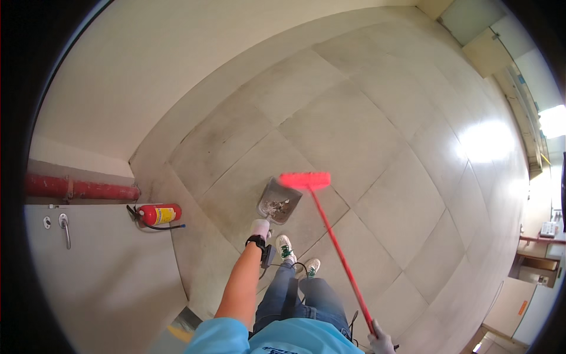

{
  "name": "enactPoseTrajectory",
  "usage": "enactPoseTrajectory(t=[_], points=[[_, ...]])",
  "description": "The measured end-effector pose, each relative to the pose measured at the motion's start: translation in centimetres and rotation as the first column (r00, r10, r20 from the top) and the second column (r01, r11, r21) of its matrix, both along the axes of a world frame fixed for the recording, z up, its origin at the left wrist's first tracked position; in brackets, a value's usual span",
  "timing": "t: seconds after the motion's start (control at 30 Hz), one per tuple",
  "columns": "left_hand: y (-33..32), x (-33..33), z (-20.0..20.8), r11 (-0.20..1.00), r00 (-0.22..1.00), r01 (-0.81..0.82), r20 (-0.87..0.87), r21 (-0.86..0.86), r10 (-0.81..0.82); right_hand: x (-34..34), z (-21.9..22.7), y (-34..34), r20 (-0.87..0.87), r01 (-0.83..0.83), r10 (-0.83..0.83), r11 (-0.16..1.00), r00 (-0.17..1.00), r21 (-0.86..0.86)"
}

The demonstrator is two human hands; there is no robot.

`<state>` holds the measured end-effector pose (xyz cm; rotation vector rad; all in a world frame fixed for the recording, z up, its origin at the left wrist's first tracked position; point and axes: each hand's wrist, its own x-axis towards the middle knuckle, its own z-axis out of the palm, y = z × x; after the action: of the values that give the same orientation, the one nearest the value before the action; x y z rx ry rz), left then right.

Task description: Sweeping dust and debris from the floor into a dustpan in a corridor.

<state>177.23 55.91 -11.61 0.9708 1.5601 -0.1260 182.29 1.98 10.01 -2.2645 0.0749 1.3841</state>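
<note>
My left hand (260, 229), in a pale glove and with a black band at the wrist, is closed on the handle of a grey dustpan (273, 190). The dustpan is just ahead of my shoes, and a pile of light debris (276, 208) lies inside it. At the lower right, my gloved right hand (381, 342) grips the upper end of a red broom (339, 251). Its long stick slants up and left to a slightly blurred red head (305, 180) beside the dustpan's far right corner. Whether the bristles touch the floor I cannot tell.
A red fire extinguisher (160, 213) with a black hose lies by a grey door-like panel (112, 265) on the left. Behind it a red pipe (79, 188) runs along the wall. Large pale tiles (348, 130) cover the floor. Cabinets (486, 53) line the far right.
</note>
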Motion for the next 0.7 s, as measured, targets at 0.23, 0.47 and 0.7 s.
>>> enactPoseTrajectory(t=[0.23, 0.47, 0.7], points=[[-1.2, -2.9, 3.1, 1.000, 1.000, 0.018, 0.002, -0.018, -0.018, 10.9, -7.8, 11.8, 0.149, 0.123, -0.140, 0.985, 0.979, 0.118], [-1.4, -1.9, 3.0, 0.986, 0.987, 0.161, -0.013, -0.038, -0.161, 13.5, -15.2, 14.4, 0.222, 0.154, -0.147, 0.988, 0.964, -0.012], [-3.0, -0.1, 1.0, 0.992, 0.990, 0.117, -0.075, -0.036, -0.120, -6.3, -9.8, 3.3, 0.146, -0.071, 0.074, 0.997, 0.986, -0.027]])
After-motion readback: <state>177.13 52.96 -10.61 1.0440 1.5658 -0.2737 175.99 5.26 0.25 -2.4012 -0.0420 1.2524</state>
